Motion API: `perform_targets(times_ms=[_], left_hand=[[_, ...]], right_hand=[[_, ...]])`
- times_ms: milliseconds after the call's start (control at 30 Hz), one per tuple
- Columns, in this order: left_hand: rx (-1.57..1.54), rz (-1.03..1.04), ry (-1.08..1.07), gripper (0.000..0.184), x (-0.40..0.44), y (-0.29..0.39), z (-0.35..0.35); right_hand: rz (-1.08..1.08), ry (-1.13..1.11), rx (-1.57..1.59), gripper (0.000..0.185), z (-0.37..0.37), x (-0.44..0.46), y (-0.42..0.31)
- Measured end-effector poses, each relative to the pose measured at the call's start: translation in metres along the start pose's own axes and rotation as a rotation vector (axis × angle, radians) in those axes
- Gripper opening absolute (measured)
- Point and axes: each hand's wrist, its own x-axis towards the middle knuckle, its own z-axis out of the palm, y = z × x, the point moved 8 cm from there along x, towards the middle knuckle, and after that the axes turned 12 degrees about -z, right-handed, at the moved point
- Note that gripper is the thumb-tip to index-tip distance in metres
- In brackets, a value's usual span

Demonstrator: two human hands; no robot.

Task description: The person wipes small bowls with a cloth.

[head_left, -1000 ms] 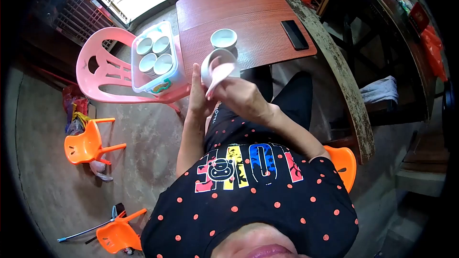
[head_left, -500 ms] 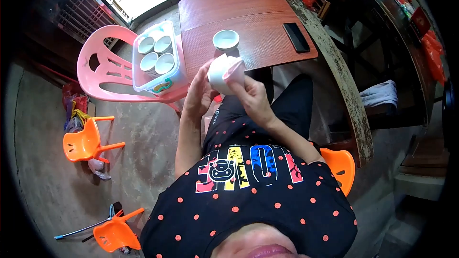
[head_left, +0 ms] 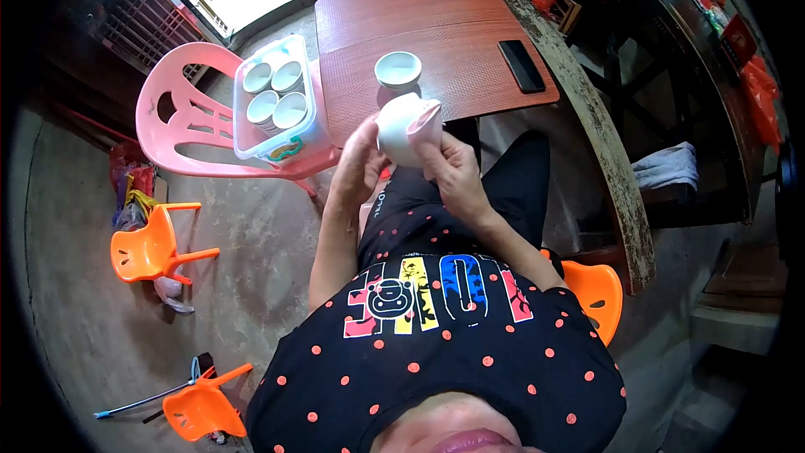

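A white bowl [head_left: 397, 136] is tilted above my lap, just off the near edge of the table. My right hand [head_left: 455, 169] grips its rim through a pale pink cloth [head_left: 426, 125]. My left hand [head_left: 360, 164] is at the bowl's left side, fingers curved against it. Another white bowl [head_left: 398, 70] stands upright on the red-brown table [head_left: 360, 25], just beyond the held one. To the left, a clear plastic box [head_left: 241, 136] holds several stacked white bowls [head_left: 289, 110].
The box rests on a pink chair [head_left: 180, 159]. A black phone [head_left: 521, 66] lies at the table's right. Beside it runs a worn wooden bench [head_left: 599, 134]. Small orange chairs [head_left: 144, 250] stand on the floor at left and lower left; another is behind my right side.
The bowl in my hands has turned from mouth-up to tilted, with its outside showing. The cloth has moved from over its opening to its right rim. Both hands shifted slightly right.
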Motion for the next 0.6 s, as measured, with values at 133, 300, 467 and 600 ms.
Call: perform_targets(times_ms=[133,300,467,600], left_hand=[[0.229,0.033,-0.047,0.081,-0.009,0.007,0.020],[0.794,0.278,-0.157,0.095,-0.019,0.020,0.044],[-0.019,0.046,-0.064,0.054,-0.003,0.013,0.001],[-0.043,-0.148,-0.114,0.042,-0.002,-0.010,-0.011]], right_hand=[[0.045,-0.051,-0.070,0.031,-0.003,-0.006,-0.001],[0.293,-0.072,0.060,0.026,-0.017,-0.004,0.024],[0.258,-0.018,0.174,0.026,-0.021,-0.002,0.022],[0.376,-0.023,0.418,0.035,-0.021,-0.003,0.022]])
